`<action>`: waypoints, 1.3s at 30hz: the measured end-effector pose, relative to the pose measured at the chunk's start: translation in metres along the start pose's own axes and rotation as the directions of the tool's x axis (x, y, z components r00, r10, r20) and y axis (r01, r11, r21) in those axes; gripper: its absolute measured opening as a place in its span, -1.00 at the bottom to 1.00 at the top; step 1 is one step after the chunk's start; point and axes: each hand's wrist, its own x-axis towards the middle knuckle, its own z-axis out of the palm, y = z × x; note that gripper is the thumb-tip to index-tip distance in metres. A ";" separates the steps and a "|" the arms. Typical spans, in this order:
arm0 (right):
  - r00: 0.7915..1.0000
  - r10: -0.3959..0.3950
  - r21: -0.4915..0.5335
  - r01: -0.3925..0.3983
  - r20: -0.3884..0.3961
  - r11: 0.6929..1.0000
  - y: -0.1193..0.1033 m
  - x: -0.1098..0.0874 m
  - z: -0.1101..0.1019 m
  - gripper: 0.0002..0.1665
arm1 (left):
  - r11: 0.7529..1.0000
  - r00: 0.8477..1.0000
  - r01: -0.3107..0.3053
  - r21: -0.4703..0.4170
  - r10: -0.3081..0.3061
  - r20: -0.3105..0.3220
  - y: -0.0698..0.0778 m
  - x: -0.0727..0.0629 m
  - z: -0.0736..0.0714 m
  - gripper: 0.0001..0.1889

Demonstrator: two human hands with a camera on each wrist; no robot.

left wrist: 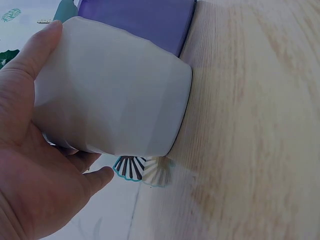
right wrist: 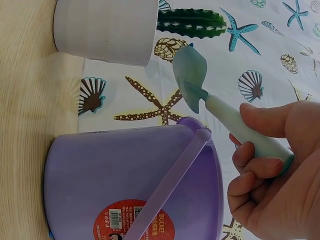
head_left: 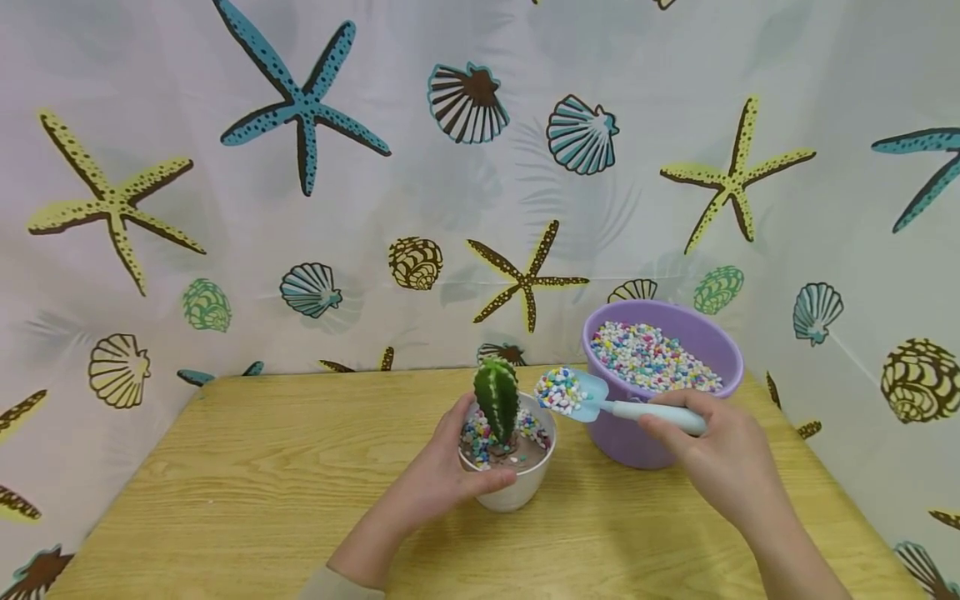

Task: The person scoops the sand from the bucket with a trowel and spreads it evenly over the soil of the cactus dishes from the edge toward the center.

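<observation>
A green cactus (head_left: 497, 400) stands in a white pot (head_left: 517, 487), with brown soil and colorful pebbles around its base. My left hand (head_left: 450, 475) grips the pot from its left side, thumb across the near rim; in the left wrist view the fingers (left wrist: 97, 180) curve around the far side. My right hand (head_left: 720, 450) holds a small light-blue shovel (head_left: 595, 392) by its pale handle. Multicolored pebbles (head_left: 558, 391) heap its blade, which is level beside the pot's right rim. In the right wrist view the blade's underside hides the load.
A purple bucket (head_left: 626, 437) of colorful pebbles stands right of the pot, its handle (right wrist: 170, 185) hanging down the side. Both stand on a wooden table (head_left: 300, 483). A curtain (head_left: 375, 192) printed with starfish and shells hangs behind and at the sides.
</observation>
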 end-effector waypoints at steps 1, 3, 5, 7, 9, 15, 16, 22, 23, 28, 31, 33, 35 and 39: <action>1.000 -0.004 -0.002 0.004 0.000 1.000 0.000 0.000 0.001 -0.58 | 1.000 1.000 0.000 0.000 0.000 0.001 0.000 0.000 0.000 0.41; 1.000 -0.014 -0.007 0.014 -0.001 1.000 -0.001 0.000 0.002 -0.58 | 1.000 1.000 -0.001 0.001 0.001 0.002 0.000 0.000 -0.001 0.41; 1.000 -0.017 -0.012 0.017 0.001 1.000 -0.001 -0.001 0.003 -0.59 | 1.000 1.000 0.004 0.005 -0.004 0.006 0.001 0.000 -0.001 0.42; 1.000 -0.015 -0.014 0.016 0.011 1.000 -0.002 -0.001 0.004 -0.60 | 1.000 1.000 0.009 0.011 -0.009 0.008 0.001 0.000 -0.001 0.43; 1.000 -0.011 -0.018 0.012 0.024 1.000 -0.002 -0.001 0.004 -0.60 | 1.000 1.000 0.014 0.018 -0.014 0.009 0.002 -0.001 -0.001 0.44; 0.999 -0.021 -0.026 0.022 0.040 0.999 -0.003 -0.002 0.007 -0.63 | 1.000 1.000 0.014 0.025 -0.015 0.009 0.002 0.000 -0.001 0.45; 0.999 -0.023 -0.027 0.025 0.042 0.999 -0.003 -0.002 0.008 -0.64 | 1.000 1.000 0.013 0.026 -0.013 0.008 0.002 0.000 -0.001 0.45; 0.998 -0.036 -0.035 0.038 0.050 0.999 -0.003 -0.002 0.011 -0.64 | 0.999 1.000 0.011 0.033 -0.011 0.008 0.002 0.000 -0.001 0.45; 0.998 -0.037 -0.035 0.039 0.052 0.999 -0.003 -0.002 0.011 -0.64 | 0.999 1.000 0.012 0.035 -0.012 0.008 0.002 0.000 -0.001 0.45; 0.997 -0.053 -0.046 0.056 0.055 0.997 -0.005 -0.003 0.014 -0.68 | 0.999 1.000 0.011 0.042 -0.011 0.008 0.003 0.000 -0.001 0.45; 0.996 -0.075 -0.057 0.078 0.050 0.995 -0.006 -0.005 0.015 -0.71 | 0.999 1.000 0.017 0.041 -0.017 0.008 0.004 0.000 -0.001 0.45; 0.995 -0.090 -0.065 0.093 0.044 0.994 -0.007 -0.006 0.016 -0.73 | 0.999 1.000 0.018 0.035 -0.018 0.007 0.004 -0.001 -0.001 0.45; 0.994 -0.104 -0.073 0.106 0.037 0.992 -0.008 -0.006 0.016 -0.74 | 0.999 1.000 0.022 0.028 -0.022 0.004 0.004 -0.001 -0.001 0.45; 0.993 -0.117 -0.092 0.119 0.028 0.989 -0.009 -0.007 0.017 -0.76 | 1.000 1.000 0.021 0.023 -0.021 -0.001 0.003 0.000 -0.001 0.45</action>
